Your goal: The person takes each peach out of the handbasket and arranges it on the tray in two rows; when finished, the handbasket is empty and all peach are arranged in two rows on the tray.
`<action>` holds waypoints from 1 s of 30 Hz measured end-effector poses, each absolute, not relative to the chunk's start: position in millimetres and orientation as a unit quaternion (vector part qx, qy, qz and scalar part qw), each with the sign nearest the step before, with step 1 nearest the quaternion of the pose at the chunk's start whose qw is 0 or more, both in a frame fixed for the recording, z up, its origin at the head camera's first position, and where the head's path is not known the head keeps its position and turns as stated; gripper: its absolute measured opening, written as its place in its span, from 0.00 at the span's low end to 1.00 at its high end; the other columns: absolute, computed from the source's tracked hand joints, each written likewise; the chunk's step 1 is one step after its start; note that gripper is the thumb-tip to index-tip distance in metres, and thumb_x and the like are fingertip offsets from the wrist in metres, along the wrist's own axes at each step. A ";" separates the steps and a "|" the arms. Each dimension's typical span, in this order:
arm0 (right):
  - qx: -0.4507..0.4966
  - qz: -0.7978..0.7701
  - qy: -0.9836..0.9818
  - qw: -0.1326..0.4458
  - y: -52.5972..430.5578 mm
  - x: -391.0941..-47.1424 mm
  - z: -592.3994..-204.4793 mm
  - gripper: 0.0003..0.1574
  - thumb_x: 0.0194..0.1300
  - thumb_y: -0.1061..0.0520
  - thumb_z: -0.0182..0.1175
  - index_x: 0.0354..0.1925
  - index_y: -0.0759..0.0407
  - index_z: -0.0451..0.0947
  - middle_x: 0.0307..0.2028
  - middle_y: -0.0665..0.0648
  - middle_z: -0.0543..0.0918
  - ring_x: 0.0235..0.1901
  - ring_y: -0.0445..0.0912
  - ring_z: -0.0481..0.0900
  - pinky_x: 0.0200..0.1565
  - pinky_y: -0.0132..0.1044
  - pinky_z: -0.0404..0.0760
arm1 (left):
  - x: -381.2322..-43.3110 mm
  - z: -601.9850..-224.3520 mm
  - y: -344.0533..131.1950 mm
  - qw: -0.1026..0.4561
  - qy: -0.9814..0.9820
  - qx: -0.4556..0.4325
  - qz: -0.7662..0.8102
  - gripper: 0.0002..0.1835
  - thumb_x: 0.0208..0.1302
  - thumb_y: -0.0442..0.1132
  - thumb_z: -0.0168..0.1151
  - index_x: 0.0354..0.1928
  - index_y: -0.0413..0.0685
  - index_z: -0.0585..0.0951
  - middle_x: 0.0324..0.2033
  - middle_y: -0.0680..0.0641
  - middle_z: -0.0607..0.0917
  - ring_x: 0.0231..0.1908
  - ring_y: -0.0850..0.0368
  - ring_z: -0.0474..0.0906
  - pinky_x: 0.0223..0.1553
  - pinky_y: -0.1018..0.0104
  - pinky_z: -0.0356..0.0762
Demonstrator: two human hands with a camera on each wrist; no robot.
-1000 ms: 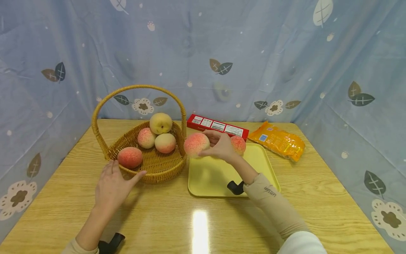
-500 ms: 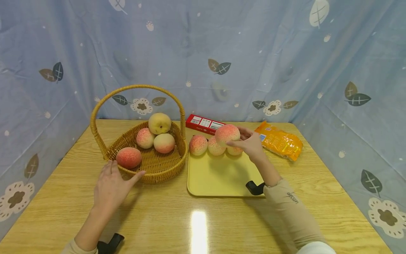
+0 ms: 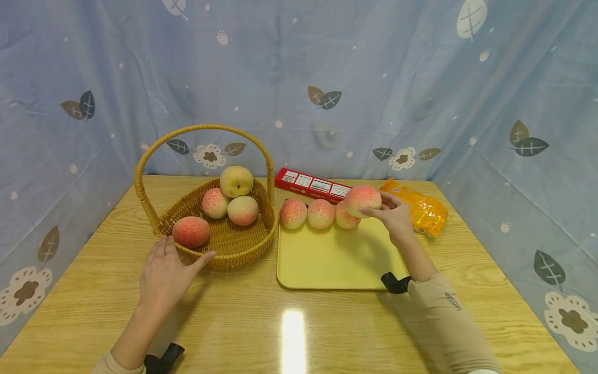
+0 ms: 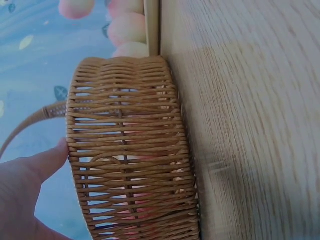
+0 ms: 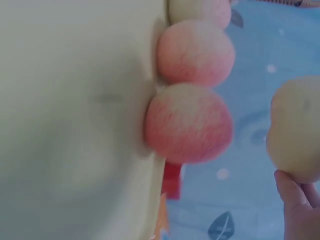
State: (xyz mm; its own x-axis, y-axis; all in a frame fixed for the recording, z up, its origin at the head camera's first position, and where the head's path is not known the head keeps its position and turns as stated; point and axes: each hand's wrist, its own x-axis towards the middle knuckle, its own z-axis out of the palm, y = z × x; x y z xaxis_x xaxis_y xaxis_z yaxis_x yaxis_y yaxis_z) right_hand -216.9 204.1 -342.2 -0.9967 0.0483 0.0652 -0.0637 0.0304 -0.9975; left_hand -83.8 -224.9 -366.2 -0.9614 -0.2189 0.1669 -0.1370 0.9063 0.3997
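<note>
In the head view, a pink and cream peach (image 3: 363,201) is held up by my right hand (image 3: 397,217) between thumb and fingers, over the back right of the yellow tray (image 3: 336,265). The right wrist view shows this peach (image 5: 299,127) raised above a row on the tray. That row is a peach (image 3: 293,213), a second peach (image 3: 321,213) and a third peach (image 3: 347,215) along the back edge. My left hand (image 3: 165,272) rests with thumb spread at the near rim of the wicker basket (image 3: 243,259). Its thumb tip touches the rim in the left wrist view.
Inside the basket lie a red peach (image 3: 191,231), a yellow peach (image 3: 236,180) and two more. A tall handle (image 3: 205,127) arches over it. Behind the tray are a red box (image 3: 313,186) and an orange packet (image 3: 422,210), with a patterned blue curtain (image 3: 299,78) beyond.
My right hand has carried the peach rightward from beside the basket, across the row, to the right end of the tray's back edge. My left hand stays at the basket rim.
</note>
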 end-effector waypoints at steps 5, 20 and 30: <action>-0.042 0.692 -0.718 0.060 221.1 -216.3 -346.3 0.36 0.55 0.67 0.71 0.60 0.68 0.68 0.38 0.44 0.79 0.38 0.36 0.78 0.41 0.23 0.79 | -83.9 -366.0 -224.2 0.107 -0.970 0.092 -0.200 0.61 0.58 0.72 0.56 0.64 0.13 0.57 0.63 0.16 0.57 0.65 0.22 0.53 0.62 0.33 0.57; -0.168 0.673 -0.716 0.084 244.3 -227.7 -355.4 0.34 0.52 0.61 0.74 0.55 0.61 0.70 0.39 0.48 0.75 0.36 0.37 0.75 0.47 0.32 0.81 | -83.3 -365.3 -223.7 0.110 -0.970 0.091 -0.196 0.61 0.58 0.72 0.56 0.63 0.12 0.58 0.63 0.16 0.58 0.64 0.22 0.54 0.63 0.33 0.56; -0.193 0.571 -0.795 0.069 241.9 -249.4 -381.1 0.41 0.49 0.58 0.76 0.57 0.66 0.66 0.46 0.56 0.71 0.42 0.46 0.69 0.42 0.32 0.74 | -83.4 -365.1 -223.4 0.102 -0.971 0.096 -0.195 0.62 0.57 0.72 0.56 0.64 0.13 0.57 0.63 0.16 0.57 0.64 0.22 0.54 0.62 0.33 0.56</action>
State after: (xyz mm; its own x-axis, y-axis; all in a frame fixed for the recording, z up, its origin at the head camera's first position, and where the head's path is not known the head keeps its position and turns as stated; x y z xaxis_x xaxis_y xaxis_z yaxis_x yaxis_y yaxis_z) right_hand -249.4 241.9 -381.1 -0.9162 0.3853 -0.1105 0.2276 0.2731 -0.9347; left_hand -83.4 -223.4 -365.1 -0.9605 -0.2271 0.1607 -0.1474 0.9053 0.3984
